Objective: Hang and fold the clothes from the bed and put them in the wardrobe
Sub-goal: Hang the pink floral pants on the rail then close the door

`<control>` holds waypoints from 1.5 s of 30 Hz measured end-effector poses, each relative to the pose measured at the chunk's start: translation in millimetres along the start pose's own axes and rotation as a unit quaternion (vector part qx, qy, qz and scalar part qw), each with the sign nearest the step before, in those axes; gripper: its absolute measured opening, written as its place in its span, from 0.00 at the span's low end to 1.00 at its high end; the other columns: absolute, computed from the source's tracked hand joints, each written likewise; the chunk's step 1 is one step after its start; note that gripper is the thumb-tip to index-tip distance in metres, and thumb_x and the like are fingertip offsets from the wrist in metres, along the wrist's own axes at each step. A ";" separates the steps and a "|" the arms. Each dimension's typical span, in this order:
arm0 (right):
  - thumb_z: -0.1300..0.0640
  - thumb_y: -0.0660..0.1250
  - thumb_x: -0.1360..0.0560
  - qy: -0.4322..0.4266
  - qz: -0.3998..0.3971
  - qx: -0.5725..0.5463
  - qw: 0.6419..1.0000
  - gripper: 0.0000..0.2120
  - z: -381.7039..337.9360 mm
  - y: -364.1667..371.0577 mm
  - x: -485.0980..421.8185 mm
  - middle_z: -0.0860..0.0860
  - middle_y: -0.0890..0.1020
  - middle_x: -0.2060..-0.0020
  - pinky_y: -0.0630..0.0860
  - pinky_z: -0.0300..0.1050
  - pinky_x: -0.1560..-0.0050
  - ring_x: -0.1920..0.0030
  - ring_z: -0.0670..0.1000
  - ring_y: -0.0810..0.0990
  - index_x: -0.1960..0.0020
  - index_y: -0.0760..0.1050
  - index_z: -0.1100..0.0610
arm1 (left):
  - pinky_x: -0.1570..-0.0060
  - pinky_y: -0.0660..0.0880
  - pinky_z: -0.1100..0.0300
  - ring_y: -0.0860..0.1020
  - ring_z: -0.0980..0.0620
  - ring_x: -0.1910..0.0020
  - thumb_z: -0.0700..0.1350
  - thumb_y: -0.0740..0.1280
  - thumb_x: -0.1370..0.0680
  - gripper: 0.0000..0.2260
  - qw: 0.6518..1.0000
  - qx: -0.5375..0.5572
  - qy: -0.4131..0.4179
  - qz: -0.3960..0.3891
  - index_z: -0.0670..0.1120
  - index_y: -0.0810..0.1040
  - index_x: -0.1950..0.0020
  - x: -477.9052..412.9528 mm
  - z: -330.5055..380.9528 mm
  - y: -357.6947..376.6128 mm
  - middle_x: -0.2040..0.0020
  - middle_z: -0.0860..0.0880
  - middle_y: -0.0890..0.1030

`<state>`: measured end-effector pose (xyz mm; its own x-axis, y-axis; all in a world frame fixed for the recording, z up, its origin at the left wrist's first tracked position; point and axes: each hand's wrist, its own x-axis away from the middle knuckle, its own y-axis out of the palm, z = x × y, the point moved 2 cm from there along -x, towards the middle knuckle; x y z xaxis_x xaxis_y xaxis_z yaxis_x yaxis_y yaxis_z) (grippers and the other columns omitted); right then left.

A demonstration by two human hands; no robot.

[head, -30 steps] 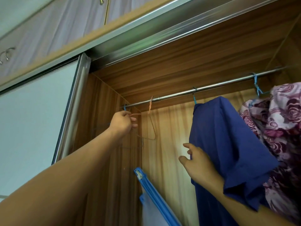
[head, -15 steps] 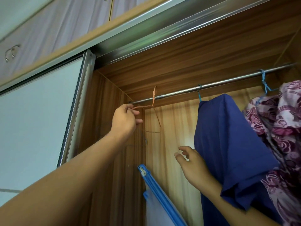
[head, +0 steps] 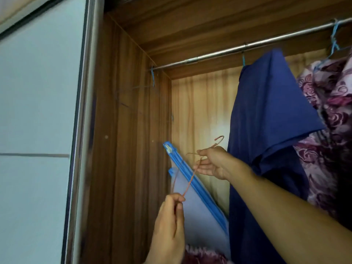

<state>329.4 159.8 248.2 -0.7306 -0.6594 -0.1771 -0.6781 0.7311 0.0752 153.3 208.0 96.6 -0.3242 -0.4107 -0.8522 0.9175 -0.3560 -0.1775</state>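
A thin orange wire hanger is off the rail and held between both hands inside the open wardrobe. My left hand pinches its lower corner. My right hand holds it near the hook, which curls up at the top. A blue garment hangs from the metal rail on a blue hanger. A purple floral garment hangs to its right.
An empty blue wire hanger hangs at the rail's left end against the wooden side wall. A blue-framed flat object leans in the wardrobe's left corner. A white sliding door stands at the left. Floral fabric shows at the bottom.
My left hand lifted the orange hanger off the rail and brought it down. My right hand left the blue garment and took hold near the hook. My view dropped lower.
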 end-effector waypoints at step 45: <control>0.54 0.64 0.20 0.068 -0.049 0.663 0.744 0.09 264.5 -96.3 22.5 0.59 0.78 0.50 0.74 0.47 0.55 0.47 0.60 0.80 0.57 0.71 0.57 | 0.49 0.75 0.50 0.77 0.40 0.52 0.46 0.59 0.16 0.08 0.803 -0.388 0.055 -0.450 0.45 0.75 0.45 -76.3 -55.5 44.4 0.50 0.41 0.80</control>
<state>399.4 120.8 -22.6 -0.7456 -0.6663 -0.0109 -0.1193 0.1496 -0.9815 231.5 270.1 126.4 -0.9528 -0.1888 -0.2378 0.2046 0.1793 -0.9623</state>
